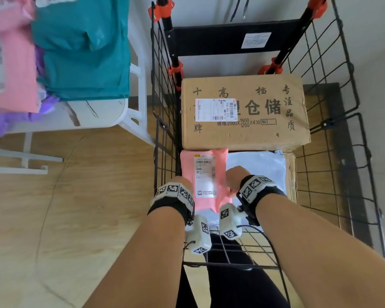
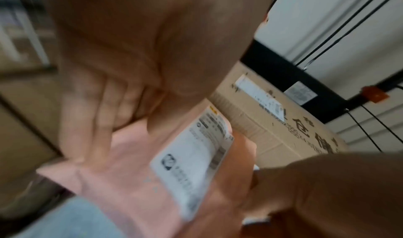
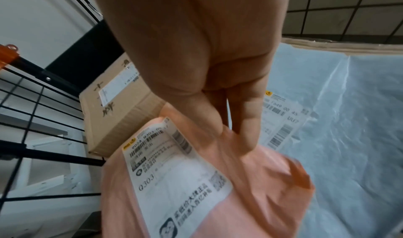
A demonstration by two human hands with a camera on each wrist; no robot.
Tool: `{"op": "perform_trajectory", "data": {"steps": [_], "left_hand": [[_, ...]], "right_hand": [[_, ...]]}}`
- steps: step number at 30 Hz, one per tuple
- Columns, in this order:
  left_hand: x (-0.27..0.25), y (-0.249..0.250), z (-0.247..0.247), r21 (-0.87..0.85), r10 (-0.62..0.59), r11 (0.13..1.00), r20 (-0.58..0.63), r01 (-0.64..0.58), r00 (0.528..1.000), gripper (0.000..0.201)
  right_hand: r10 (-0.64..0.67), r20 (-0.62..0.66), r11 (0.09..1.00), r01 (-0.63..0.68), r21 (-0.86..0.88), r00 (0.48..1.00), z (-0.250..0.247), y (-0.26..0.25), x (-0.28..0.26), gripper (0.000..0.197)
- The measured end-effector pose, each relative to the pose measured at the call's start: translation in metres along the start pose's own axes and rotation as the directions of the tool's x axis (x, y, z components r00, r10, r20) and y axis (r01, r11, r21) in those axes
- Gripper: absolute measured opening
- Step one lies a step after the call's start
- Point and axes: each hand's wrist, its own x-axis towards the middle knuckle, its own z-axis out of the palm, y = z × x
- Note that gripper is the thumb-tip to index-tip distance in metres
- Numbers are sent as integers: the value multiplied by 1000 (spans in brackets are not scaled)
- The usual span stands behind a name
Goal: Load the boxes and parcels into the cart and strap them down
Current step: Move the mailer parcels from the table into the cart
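Observation:
A pink parcel [image 1: 187, 165] with a white label hangs over the front left of the black wire cart [image 1: 165, 130]. My left hand [image 1: 182, 181] holds its left edge, thumb on top and fingers beneath [image 2: 91, 121]. At the right edge, my right hand [image 1: 233, 176] pinches the pink plastic [image 3: 250, 181] between thumb and fingers [image 3: 246, 121]. Beneath lies a pale plastic parcel [image 1: 260, 167] [image 3: 348, 138] on a cardboard box. A large printed cardboard box [image 1: 245, 134] [image 2: 272, 138] [image 3: 122, 124] fills the cart's back.
A white table [image 1: 102, 114] stands left of the cart, carrying teal [image 1: 82, 52], pink [image 1: 9, 63] and purple [image 1: 0, 123] parcels. Black cords [image 1: 238, 7] hang on the wall behind the cart. The cart's right wire side [image 1: 333, 174] stands tall.

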Motion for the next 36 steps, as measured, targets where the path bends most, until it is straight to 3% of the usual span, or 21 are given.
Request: {"op": "perform_trajectory", "data": {"steps": [3,4,6,8,11,14,19,24,28,31,36], "left_hand": [[9,1,6,119,29,992,26,-32,999,40],[12,4,9,70,13,997,51,-16,999,40],[14,9,15,-73,-3,997,84,9,996,40],[19,11,17,-111,-3,994,77,12,997,32],[26,15,16,20,86,996,39,-87,996,28],[33,17,21,54,80,995,51,-83,995,31],[51,14,34,-180,33,983,14,-30,999,48],[55,16,32,-270,-63,961,-16,56,998,38],[58,15,34,-399,-43,917,-28,29,999,42],[58,13,31,-593,-42,805,-92,-21,995,47],[57,8,25,-619,-91,785,-149,-21,985,41]], "right_hand": [[17,41,997,-13,-80,999,9,0,3,12],[17,40,999,-15,-39,999,11,0,5,8],[-14,1,1000,14,-20,1000,14,4,11,29],[-24,-60,997,28,67,998,12,7,15,36],[9,-137,986,14,163,991,9,10,22,22],[-7,-144,960,47,276,990,5,10,25,12],[-33,-62,927,54,371,998,7,10,30,7],[34,-27,937,-23,347,999,12,17,41,17],[12,-9,950,-9,311,1000,19,17,50,19],[-15,-17,930,21,368,1000,28,13,57,18],[-100,36,941,82,327,994,37,4,61,22]]}}
